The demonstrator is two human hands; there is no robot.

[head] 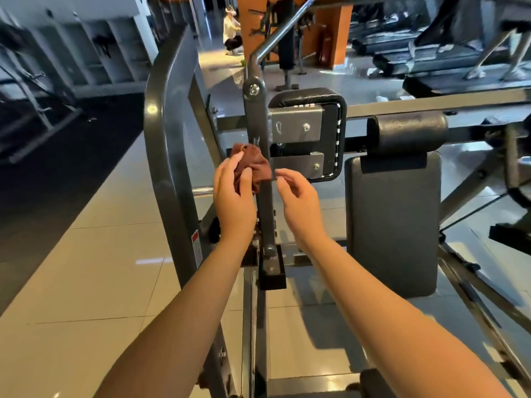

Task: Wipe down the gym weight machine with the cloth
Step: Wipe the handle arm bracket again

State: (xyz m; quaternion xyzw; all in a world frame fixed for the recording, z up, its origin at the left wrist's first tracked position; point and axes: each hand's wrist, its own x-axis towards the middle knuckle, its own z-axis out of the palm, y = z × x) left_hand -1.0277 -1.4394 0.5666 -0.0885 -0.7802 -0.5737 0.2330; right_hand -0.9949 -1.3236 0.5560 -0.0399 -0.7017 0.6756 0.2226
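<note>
Head view: crumpled rust-brown cloth (255, 162) against the matte grey steel upright (265, 214) of the weight machine (165, 156).
Left hand (234, 202) fingers curl round the cloth; right hand (300, 202) fingers loosely curled, holding nothing, tips just beside its right edge.

Rust-brown cloth (253, 165), dark grey machine frame (163, 156), black pads (393, 225).

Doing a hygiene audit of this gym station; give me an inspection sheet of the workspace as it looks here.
surface: glossy tiled floor.
job's things: brown cloth bunched against machine's grey upright bar.
clutter: nothing seen.
grippers: left hand grips cloth; right hand loosely curled beside it, apparently not touching.
cables: thin dark line right of back pad, possibly a cable.
surroundings: treadmills; crouching person far back.
</note>
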